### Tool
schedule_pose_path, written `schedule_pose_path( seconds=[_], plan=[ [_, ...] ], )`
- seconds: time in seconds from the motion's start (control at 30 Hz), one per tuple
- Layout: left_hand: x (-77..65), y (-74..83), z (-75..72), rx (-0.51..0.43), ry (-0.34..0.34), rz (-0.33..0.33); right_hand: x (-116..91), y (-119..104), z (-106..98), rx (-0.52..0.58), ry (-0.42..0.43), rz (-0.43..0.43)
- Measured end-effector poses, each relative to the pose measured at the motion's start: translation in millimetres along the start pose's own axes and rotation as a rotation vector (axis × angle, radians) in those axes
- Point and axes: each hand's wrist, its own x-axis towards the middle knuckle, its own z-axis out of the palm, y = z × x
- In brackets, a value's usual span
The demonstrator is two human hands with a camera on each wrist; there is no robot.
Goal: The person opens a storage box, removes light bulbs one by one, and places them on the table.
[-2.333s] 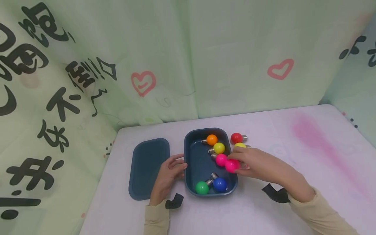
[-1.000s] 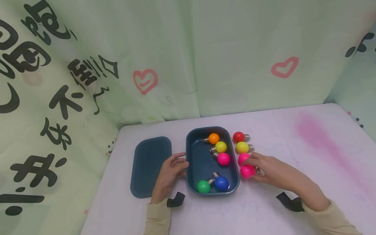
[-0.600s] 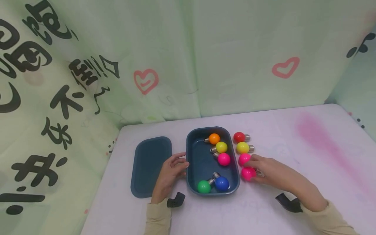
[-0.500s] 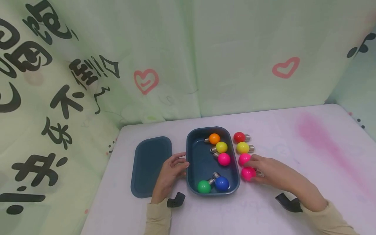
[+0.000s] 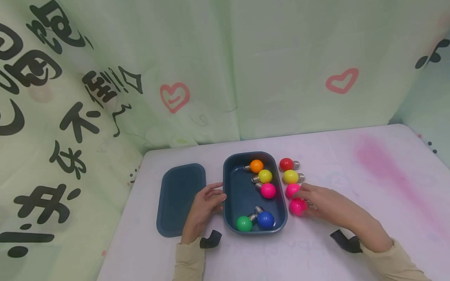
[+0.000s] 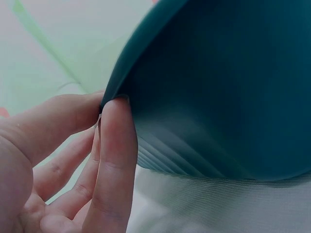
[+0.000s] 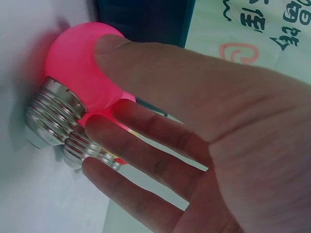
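Note:
A dark blue rectangular box [image 5: 237,199] stands mid-table. My left hand [image 5: 204,205] pinches its left rim; the left wrist view shows fingertips meeting at the box rim [image 6: 141,36]. Right of the box, my right hand [image 5: 325,203] holds a pink light bulb [image 5: 297,207] between thumb and fingers, low at the table. In the right wrist view the thumb presses the bulb's pink globe [image 7: 77,58], with its metal screw base [image 7: 53,111] exposed. Just beyond lies another pink bulb [image 5: 291,191], partly hidden by the fingers.
Inside the box lie an orange bulb [image 5: 256,166], a yellow bulb [image 5: 265,176], a pink bulb [image 5: 268,191], a green bulb [image 5: 244,223] and a blue bulb [image 5: 266,220]. A red bulb [image 5: 286,164] and yellow bulb [image 5: 290,176] line its right side. A matching lid [image 5: 182,199] lies left.
My right hand has carried the pink bulb rightward from over the box's right rim to the table beside it, and since then has barely shifted. The left hand stays at the box.

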Motion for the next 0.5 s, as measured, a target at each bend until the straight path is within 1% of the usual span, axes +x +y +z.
schedule_pose_path(
  seconds=[0.13,0.3,0.5],
  plan=[
    [-0.2,-0.1,0.4,0.000,0.003,0.002,-0.6,-1.0,-1.8,-0.009,0.013,-0.008],
    [-1.6,1.0,0.6,0.006,0.001,0.000,-0.4,-2.0,-3.9,-0.028,0.050,-0.037],
    [-1.3,0.3,0.3,0.006,-0.001,-0.004,2.3,-11.8,-12.4,-0.018,0.081,-0.077]
  ],
)
